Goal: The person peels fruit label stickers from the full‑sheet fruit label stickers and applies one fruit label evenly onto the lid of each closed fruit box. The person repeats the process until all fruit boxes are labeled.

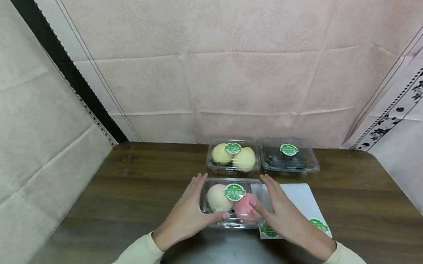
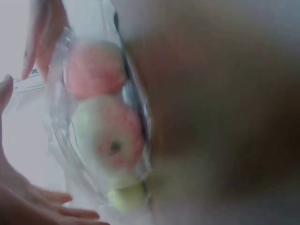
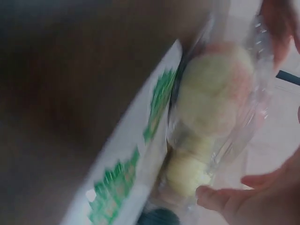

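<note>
A clear plastic clamshell box point(image 1: 240, 226) sits on the table, holding a pale round fruit point(image 1: 218, 198) and a pink one point(image 1: 245, 208). On its lid is a round green sticker point(image 1: 235, 192). My left hand point(image 1: 187, 214) stands at the box's left side, fingers extended and thumb along the front. At the right side is my right hand point(image 1: 287, 215), its fingers long and its thumb over the lid's corner. Neither hand curls round the box; whether the fingertips touch it I cannot tell. The left wrist view shows the fruits point(image 2: 110, 133) blurred through the plastic.
Behind stand a clear box point(image 1: 215, 167) with two yellowish fruits and another point(image 1: 310, 169) with dark contents. A white sheet point(image 1: 301, 192) with green stickers lies partly under my right hand. The wooden table point(image 1: 140, 184) meets a cloth-covered wall point(image 1: 235, 89) at the back.
</note>
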The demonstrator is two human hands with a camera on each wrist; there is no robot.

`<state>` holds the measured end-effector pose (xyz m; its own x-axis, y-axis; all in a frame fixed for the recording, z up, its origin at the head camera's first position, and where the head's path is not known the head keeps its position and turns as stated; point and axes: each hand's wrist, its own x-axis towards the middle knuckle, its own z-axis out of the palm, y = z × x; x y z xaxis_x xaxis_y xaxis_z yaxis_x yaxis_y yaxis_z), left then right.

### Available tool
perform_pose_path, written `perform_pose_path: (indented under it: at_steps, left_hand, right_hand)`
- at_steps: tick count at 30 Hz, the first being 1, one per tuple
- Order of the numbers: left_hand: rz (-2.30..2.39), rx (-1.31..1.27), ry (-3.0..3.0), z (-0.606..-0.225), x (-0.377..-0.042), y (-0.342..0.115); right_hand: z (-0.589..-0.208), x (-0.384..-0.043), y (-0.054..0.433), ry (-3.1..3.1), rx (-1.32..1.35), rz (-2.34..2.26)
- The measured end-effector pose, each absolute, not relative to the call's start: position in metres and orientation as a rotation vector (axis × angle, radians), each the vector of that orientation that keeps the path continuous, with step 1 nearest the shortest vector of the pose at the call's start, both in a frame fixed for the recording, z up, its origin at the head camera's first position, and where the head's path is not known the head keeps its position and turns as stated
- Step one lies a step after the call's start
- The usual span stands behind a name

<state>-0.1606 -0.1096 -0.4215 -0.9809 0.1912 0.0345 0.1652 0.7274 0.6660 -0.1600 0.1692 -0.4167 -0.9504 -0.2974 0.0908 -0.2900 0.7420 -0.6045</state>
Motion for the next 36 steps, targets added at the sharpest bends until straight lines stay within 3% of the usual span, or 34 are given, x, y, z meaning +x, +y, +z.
perform_pose_path:
  at_steps: [10, 21, 36]
  left_hand:
    - [1.807, 0.104, 2.300, -0.425, -0.145, -0.108]
    - [1.985, -0.004, 2.200, -0.429, -0.135, -0.096]
    - [2.055, 0.018, 2.182, -0.430, -0.134, -0.109]
  right_hand:
    - [-0.413, -0.163, 0.175, 2.457, -0.271, -1.443]
    - [-0.411, -0.176, 0.166, 2.228, 0.010, -1.557]
    - [-0.415, -0.175, 0.148, 2.250, -0.020, -1.704]
